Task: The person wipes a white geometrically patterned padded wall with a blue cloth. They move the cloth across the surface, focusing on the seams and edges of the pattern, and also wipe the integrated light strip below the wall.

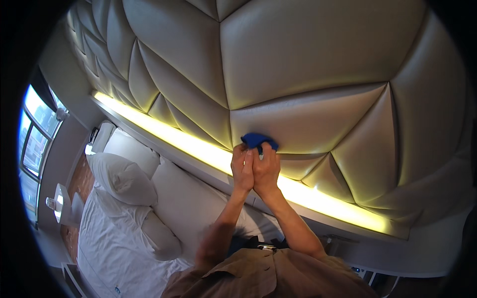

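Observation:
A blue cloth [257, 140] is bunched at the lower part of a padded, leather-look headboard panel [305, 119]. My right hand [266, 167] grips the cloth, with its fingers bent over the front edge. Close against it, my left hand [243, 169] has its fingertips at the cloth's left end and appears to hold it too. The two wrists nearly meet in front of a glowing yellow light strip [328, 203] that runs along the headboard's foot. Part of the cloth is hidden behind my fingers.
Below the strip runs a ledge [201, 167]. A bed with a rumpled white sheet [108, 242] and several white pillows [119, 178] lies below and to the left. Farther left are a small white table [61, 203] and a window [35, 138].

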### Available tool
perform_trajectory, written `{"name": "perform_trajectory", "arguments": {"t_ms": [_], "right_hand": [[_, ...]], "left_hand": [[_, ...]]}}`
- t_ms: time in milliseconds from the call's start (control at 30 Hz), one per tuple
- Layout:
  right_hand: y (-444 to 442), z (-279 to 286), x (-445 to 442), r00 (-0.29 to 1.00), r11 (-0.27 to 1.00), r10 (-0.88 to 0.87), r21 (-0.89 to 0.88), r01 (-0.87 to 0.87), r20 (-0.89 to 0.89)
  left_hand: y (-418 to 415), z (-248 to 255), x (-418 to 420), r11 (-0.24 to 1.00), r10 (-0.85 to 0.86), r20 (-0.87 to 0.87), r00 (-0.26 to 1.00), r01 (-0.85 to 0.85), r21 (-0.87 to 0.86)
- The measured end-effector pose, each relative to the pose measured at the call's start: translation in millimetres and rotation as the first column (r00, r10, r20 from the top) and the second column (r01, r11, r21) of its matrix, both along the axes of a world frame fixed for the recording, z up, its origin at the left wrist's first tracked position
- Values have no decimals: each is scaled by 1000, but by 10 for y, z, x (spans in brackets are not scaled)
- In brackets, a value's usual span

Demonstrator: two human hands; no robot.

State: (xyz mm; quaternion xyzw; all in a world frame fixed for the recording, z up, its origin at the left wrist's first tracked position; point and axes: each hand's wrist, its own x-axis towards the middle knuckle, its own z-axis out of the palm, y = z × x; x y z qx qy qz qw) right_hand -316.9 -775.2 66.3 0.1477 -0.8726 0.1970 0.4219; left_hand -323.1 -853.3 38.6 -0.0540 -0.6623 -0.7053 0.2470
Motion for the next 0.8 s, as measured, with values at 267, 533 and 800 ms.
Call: {"name": "perform_trajectory", "arguments": {"t_ms": [267,533,800], "right_hand": [[322,-342,166,999,982,30,-185,-23,38],[846,273,308,983,936,-81,-353,19,-162],[604,780,213,976,962,-73,-274,14,-204]], "left_hand": [[189,-430,85,970,-233,150,961,240,-28],[544,309,349,802,-585,13,811,575,162],[338,512,437,879,-451,-53,891,454,145]]}}
